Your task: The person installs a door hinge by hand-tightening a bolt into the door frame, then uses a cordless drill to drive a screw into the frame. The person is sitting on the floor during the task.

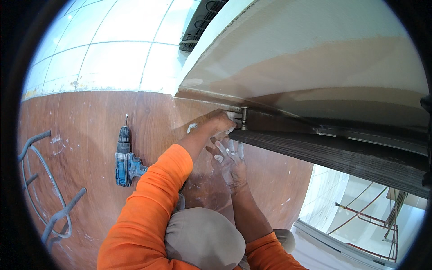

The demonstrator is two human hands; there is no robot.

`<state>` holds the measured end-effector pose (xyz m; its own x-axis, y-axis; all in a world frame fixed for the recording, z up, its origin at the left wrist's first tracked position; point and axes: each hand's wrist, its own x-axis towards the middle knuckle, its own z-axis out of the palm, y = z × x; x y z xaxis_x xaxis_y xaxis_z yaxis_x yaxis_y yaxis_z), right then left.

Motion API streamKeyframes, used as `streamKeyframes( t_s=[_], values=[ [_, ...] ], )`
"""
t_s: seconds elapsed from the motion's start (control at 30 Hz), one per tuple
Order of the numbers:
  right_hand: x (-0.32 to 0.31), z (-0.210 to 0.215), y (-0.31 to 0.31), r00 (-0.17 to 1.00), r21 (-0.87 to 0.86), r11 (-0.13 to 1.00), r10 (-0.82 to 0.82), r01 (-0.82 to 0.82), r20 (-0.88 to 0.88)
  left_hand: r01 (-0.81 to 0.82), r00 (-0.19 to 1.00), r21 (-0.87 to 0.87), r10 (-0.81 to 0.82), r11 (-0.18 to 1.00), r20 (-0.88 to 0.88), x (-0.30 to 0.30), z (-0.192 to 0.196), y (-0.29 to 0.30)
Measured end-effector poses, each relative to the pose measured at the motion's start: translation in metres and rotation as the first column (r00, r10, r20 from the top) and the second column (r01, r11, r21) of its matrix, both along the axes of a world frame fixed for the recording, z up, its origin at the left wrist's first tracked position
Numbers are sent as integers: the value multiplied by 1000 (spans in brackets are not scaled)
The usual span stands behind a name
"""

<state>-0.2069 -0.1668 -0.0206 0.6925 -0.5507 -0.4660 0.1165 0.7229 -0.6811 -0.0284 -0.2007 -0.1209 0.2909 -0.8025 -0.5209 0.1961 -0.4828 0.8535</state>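
Observation:
My left hand reaches to the lower corner of a dark ribbed panel, its fingers curled inward and whitened with dust. Right beside those fingertips stands a short shiny metal cylinder, between the panel and the wall base. Whatever the curled fingers hold, if anything, is hidden. Just below, my right hand is spread palm up with white-smeared fingers and nothing in it. A blue and black cordless drill with a bit fitted lies on the wood-look floor, left of my left forearm.
A bent grey metal frame stands at the far left. White tiles meet the floor at the back. A pale wall rises at the upper right. Red scaffold bars show beyond an opening. My beige-clad knee is between my arms.

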Motion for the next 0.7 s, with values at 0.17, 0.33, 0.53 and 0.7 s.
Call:
streamKeyframes(
  t_s=[0.17, 0.33, 0.53, 0.7],
  values=[
    [0, -1, 0, 1000, -10, 1000, 20, -20, 2, -47, 995, -29, 44, 998, -86, -8, -29, -10],
    [-2, -1, 0, 1000, 2, 1000, 22, -22, -13, 58, 998, 49, -56, 997, -39, -1, -11, -6],
    [2, 2, 1, 1000, -9, 1000, 7, -7, -25, -1, 992, -31, -3, 1000, -124, 1, 2, 2],
    [4, 9, 3, 998, 30, 999, -17, 18, -54, 60, 997, 12, -59, 998, -55, 3, 8, 1]
  ],
)
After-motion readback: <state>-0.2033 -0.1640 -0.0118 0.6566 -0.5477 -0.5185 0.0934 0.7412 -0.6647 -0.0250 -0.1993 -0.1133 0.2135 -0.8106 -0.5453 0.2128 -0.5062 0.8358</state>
